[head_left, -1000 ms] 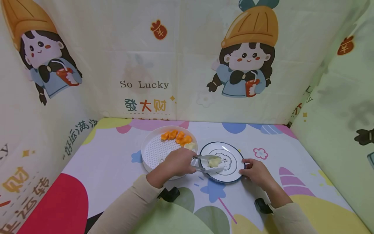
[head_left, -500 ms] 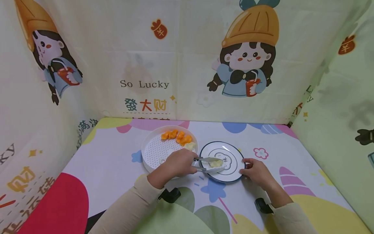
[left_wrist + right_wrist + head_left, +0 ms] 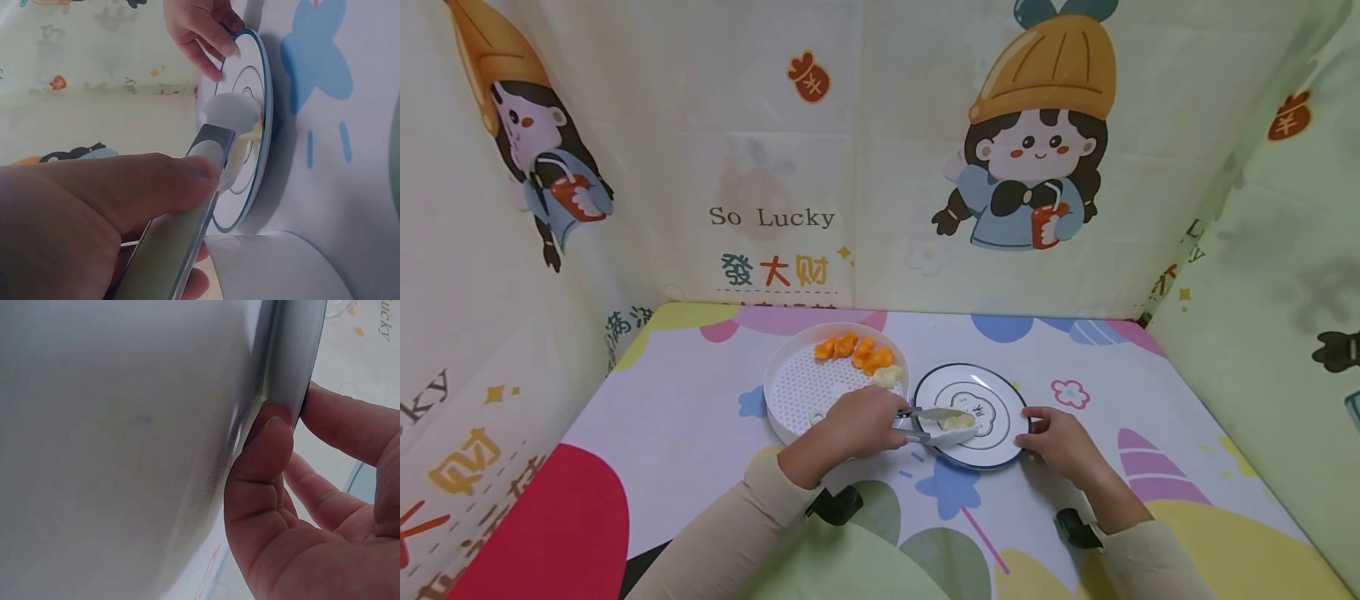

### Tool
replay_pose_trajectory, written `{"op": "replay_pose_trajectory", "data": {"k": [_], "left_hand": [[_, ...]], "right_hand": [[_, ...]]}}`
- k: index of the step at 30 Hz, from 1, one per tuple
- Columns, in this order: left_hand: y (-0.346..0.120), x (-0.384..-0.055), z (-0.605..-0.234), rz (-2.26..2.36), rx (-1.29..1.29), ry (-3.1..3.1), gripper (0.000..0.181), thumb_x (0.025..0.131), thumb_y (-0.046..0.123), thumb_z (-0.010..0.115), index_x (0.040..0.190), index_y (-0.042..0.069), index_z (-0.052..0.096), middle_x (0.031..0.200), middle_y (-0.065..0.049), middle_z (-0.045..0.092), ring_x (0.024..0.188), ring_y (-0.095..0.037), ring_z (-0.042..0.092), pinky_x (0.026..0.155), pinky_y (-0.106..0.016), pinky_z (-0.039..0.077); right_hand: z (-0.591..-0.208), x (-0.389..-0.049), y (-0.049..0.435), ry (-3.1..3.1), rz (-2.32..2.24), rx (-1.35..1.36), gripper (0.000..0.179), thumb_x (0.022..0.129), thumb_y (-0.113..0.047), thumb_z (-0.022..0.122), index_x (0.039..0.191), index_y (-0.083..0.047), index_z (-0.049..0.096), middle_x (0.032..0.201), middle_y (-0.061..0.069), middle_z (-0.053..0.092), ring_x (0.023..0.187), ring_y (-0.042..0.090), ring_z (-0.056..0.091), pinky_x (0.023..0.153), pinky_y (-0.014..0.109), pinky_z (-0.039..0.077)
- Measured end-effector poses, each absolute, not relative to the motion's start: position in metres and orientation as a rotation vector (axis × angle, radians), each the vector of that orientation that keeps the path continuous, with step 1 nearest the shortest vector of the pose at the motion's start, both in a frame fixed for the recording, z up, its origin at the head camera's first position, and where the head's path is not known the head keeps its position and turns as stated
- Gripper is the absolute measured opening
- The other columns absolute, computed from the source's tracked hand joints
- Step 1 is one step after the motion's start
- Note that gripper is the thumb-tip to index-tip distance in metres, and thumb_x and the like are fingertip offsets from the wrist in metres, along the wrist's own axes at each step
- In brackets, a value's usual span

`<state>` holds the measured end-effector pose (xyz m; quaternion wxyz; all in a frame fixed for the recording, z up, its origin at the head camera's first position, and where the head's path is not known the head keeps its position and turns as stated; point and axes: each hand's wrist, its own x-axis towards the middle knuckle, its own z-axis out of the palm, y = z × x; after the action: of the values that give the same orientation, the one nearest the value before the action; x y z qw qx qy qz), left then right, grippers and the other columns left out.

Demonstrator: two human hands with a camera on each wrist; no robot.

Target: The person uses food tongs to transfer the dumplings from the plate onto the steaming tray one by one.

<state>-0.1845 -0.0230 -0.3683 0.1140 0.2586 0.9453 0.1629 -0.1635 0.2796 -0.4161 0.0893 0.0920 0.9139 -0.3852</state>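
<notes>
My left hand (image 3: 867,418) grips a pair of metal tongs (image 3: 172,244) with white tips, thumb pressed along the upper arm. Between the tips lies a pale yellow dumpling (image 3: 957,422), low over the left part of a white plate (image 3: 1000,387) with a dark blue rim. On the plate's right side, my right hand (image 3: 1060,446) pinches the rim; the right wrist view shows the curled thumb (image 3: 262,456) and fingers on either face of the edge. Under my left forearm and hand, part of a round white perforated tray (image 3: 801,383) is hidden.
Inside the tray, several orange dumplings (image 3: 872,357) sit along the far right side, with another pale dumpling (image 3: 887,377) by the right wall. The tray stands close to the plate's left edge. A printed cloth wall (image 3: 887,250) rises behind the patterned table (image 3: 700,400).
The upper arm of the tongs has come down slightly, and the dumpling has shifted a little right and toward me. My right hand and the plate have stayed in place.
</notes>
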Motion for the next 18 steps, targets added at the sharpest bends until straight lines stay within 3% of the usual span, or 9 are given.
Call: {"op": "replay_pose_trajectory", "data": {"k": [5, 18], "left_hand": [[-0.0237, -0.1850, -0.3671, 0.462, 0.785, 2.765, 0.014, 0.088, 0.026, 0.077, 0.097, 0.016, 0.074, 0.067, 0.005, 0.053, 0.064, -0.012, 0.049, 0.056, -0.024, 0.039], [-0.0285, -0.1860, -0.3653, 0.493, 0.818, 2.735, 0.016, 0.089, 0.027, 0.077, 0.102, 0.017, 0.075, 0.074, 0.006, 0.057, 0.069, -0.012, 0.051, 0.060, -0.025, 0.041]], "right_hand": [[-0.4152, -0.1627, 0.2790, 2.718, -1.145, 0.274, 0.059, 0.089, -0.012, 0.074, 0.138, 0.009, 0.050, 0.101, 0.017, 0.055, 0.080, 0.024, 0.054, 0.066, 0.032, 0.049], [-0.4141, -0.1623, 0.2781, 2.717, -1.143, 0.277, 0.059, 0.089, -0.011, 0.074, 0.138, 0.009, 0.050, 0.101, 0.018, 0.055, 0.080, 0.024, 0.054, 0.066, 0.032, 0.049]]}}
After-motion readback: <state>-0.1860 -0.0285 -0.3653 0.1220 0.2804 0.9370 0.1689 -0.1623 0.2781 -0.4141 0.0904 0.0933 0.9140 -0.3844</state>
